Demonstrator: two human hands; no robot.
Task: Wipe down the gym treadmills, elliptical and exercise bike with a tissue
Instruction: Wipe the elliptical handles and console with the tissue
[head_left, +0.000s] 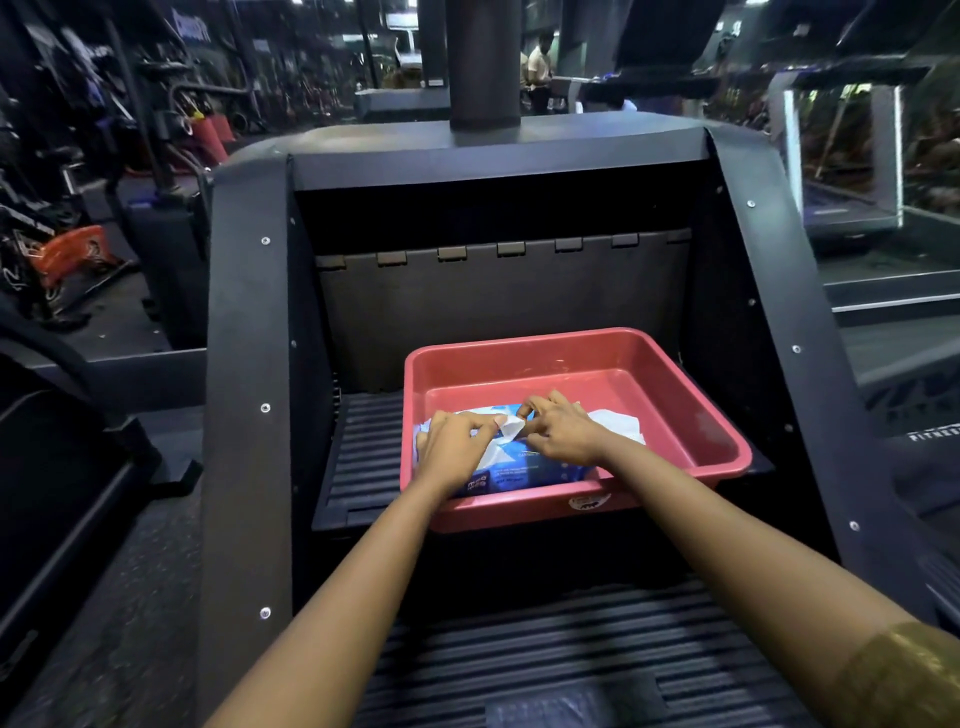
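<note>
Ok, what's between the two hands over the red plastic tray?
A small white tissue flap, pinched by left hand and right hand, rising from the blue plastic wipes packet in the tray; seen in the head view.

- Left forearm (363, 561) and right forearm (727, 530) reach forward, converging.
- Left hand (451, 447) pinches the tissue (511, 430) between thumb and forefinger.
- Right hand (563, 430), fingers curled, pinches it too.

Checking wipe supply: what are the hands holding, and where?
The left hand and right hand pinch the white tissue by its upper edge, above the blue wipes pack.
</note>
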